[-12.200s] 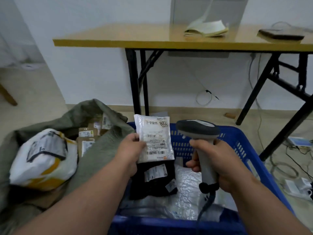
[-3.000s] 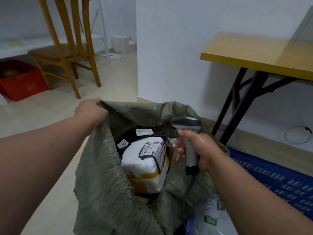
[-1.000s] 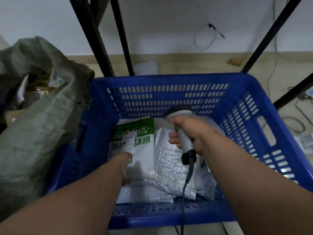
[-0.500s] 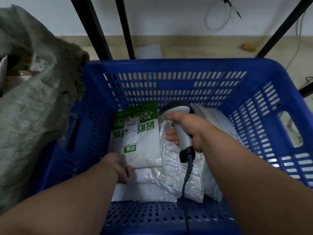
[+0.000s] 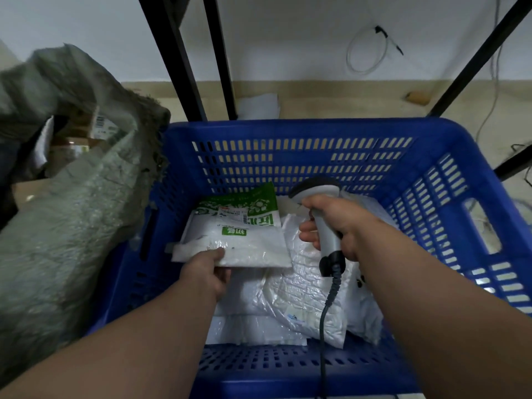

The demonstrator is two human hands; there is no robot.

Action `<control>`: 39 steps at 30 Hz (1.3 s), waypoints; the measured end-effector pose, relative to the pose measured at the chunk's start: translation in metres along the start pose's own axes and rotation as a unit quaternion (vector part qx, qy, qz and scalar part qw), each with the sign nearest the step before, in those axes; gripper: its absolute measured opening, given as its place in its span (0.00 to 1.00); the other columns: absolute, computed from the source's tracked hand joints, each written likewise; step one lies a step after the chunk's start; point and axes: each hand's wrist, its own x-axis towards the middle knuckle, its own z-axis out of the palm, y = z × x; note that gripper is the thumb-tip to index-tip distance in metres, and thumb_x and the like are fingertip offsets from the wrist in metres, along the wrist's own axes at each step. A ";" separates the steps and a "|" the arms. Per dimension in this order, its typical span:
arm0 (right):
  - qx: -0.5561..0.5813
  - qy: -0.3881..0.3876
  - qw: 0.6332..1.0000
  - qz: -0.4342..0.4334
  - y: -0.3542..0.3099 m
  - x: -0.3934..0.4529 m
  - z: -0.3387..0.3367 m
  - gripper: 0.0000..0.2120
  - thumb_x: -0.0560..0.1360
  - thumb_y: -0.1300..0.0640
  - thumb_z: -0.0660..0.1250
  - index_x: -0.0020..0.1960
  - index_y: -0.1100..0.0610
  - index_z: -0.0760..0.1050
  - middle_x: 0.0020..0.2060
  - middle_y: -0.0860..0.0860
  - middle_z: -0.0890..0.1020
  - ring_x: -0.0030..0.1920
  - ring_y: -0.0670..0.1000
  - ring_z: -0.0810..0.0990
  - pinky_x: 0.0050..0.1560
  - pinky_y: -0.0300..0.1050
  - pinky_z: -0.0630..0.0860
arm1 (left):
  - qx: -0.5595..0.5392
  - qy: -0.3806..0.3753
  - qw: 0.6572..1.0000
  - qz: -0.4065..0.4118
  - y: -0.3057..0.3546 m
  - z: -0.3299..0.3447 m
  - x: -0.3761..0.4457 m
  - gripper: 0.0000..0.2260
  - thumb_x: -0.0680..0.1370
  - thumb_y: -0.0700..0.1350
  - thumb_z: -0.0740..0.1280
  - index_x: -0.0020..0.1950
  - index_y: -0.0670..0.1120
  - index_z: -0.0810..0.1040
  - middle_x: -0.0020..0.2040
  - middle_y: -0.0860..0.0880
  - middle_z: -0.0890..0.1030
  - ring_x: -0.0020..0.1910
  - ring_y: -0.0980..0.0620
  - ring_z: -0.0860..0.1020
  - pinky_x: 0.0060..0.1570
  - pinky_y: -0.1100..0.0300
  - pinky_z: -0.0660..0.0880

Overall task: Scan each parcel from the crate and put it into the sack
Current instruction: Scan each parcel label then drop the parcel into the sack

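Grey-green and rough like woven cloth, the sack (image 5: pixel 66 214) slumps well off to the outer side of your left hand (image 5: pixel 205 273), leaning on the side wall of the blue crate (image 5: pixel 302 156). The picture's edge cuts the sack off, and it looks a bit blurry. Through its open mouth you can see brown boxes with white labels, but the words are too small to read.

Both of your hands are down inside the blue crate, and your arms cover much of its near wall.

Under your hands lie clear and white plastic parcels (image 5: pixel 305 300), piled on each other. Your right arm hides part of them, so you cannot tell how many there are.

Your left hand pinches the near edge of the green and white parcel (image 5: pixel 244 226). Your thumb is on top and your other fingers are tucked under it, out of sight. This parcel is a flat, soft bag, green at the far end and white at the end by your hand, with a white label on it. It is tilted, its near edge raised above the pile. The print on it is hard to make out.

Your right hand (image 5: pixel 339 226) is wrapped tight round the grey handle of the scanner (image 5: pixel 322 214), just beside the green and white parcel. Its dark head points away from you, and its cord (image 5: pixel 325 318) hangs down past your wrist.
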 end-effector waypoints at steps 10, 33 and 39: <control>-0.018 0.052 0.993 -0.102 -0.008 -0.111 -0.017 0.09 0.76 0.54 0.69 0.50 0.60 0.77 0.37 0.57 0.83 0.29 0.52 0.82 0.31 0.42 0.72 | -0.029 -0.099 0.984 0.142 0.013 -0.004 -0.111 0.14 0.78 0.37 0.69 0.63 0.42 0.77 0.54 0.41 0.82 0.48 0.42 0.82 0.47 0.47 0.79; 0.201 -0.054 0.960 -0.186 -0.018 -0.240 -0.035 0.08 0.76 0.55 0.64 0.41 0.59 0.74 0.28 0.55 0.80 0.25 0.49 0.78 0.26 0.40 0.73 | -0.010 -0.294 0.927 0.231 0.052 -0.023 -0.224 0.20 0.82 0.33 0.55 0.71 0.48 0.70 0.65 0.40 0.78 0.62 0.38 0.77 0.51 0.39 0.76; 0.283 -0.089 0.937 -0.185 -0.025 -0.236 -0.027 0.08 0.75 0.55 0.63 0.42 0.59 0.72 0.27 0.55 0.79 0.24 0.49 0.76 0.25 0.38 0.73 | -0.020 -0.308 0.925 0.220 0.054 -0.020 -0.222 0.21 0.82 0.32 0.55 0.73 0.47 0.69 0.65 0.40 0.78 0.63 0.38 0.77 0.56 0.38 0.74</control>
